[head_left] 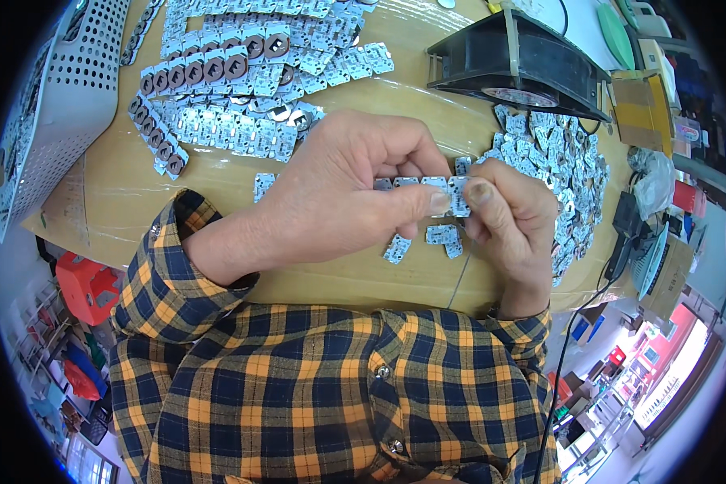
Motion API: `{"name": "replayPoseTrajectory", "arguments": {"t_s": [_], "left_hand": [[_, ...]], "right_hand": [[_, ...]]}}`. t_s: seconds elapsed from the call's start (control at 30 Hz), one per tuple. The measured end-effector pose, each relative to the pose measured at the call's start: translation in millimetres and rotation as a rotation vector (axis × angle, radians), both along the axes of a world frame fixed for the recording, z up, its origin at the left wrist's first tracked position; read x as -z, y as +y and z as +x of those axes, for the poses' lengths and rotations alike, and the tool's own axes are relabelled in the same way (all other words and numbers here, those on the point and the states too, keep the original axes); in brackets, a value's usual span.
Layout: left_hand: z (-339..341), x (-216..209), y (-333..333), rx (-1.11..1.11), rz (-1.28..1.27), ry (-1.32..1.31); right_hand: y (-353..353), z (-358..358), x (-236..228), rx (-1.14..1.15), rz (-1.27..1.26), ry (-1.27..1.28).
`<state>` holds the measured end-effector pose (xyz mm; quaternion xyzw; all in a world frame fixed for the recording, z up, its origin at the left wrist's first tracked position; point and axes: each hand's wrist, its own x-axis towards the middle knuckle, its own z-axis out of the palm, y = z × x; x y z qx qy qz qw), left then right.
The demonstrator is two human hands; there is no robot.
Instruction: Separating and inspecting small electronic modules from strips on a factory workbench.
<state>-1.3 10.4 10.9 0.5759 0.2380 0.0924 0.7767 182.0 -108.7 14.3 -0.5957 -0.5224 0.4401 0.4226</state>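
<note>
Between my hands is a short strip of small white circuit boards [434,187]. My left hand [371,181] grips most of its length, the thumb lying along the front and the fingers behind. At the strip's right end, my right hand [508,210] pinches the last board between thumb and curled fingers. Part of the strip is covered by my left thumb. Just below, a few loose single boards [442,235] lie on the table, and another board [397,248] rests beneath my left thumb. One more board piece [264,185] shows beside my left wrist.
Stacked board strips [234,129], some with round brown parts, cover the far left. A heap of single boards [561,177] lies right of my right hand. A black fan [516,64] stands behind it. A perforated white basket [81,89] is at the left edge, a cardboard box [641,109] at right.
</note>
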Motion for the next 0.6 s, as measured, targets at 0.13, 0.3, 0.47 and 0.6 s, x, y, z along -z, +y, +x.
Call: {"name": "replayPoseTrajectory", "arguments": {"t_s": [0.13, 0.3, 0.47, 0.6], "left_hand": [[0, 0, 1, -0.007, -0.177, -0.142], [3, 17, -6, -0.191, 0.15, -0.265], [3, 15, -3, -0.182, 0.762, -0.248], [3, 17, -7, -0.295, 0.876, -0.225]], "right_hand": [[5, -9, 2, 0.122, -0.194, 0.836], [7, -14, 7, 0.261, -0.146, 0.716], [6, -17, 4, 0.352, -0.09, 0.283], [4, -14, 4, 0.252, -0.069, 0.222]]}}
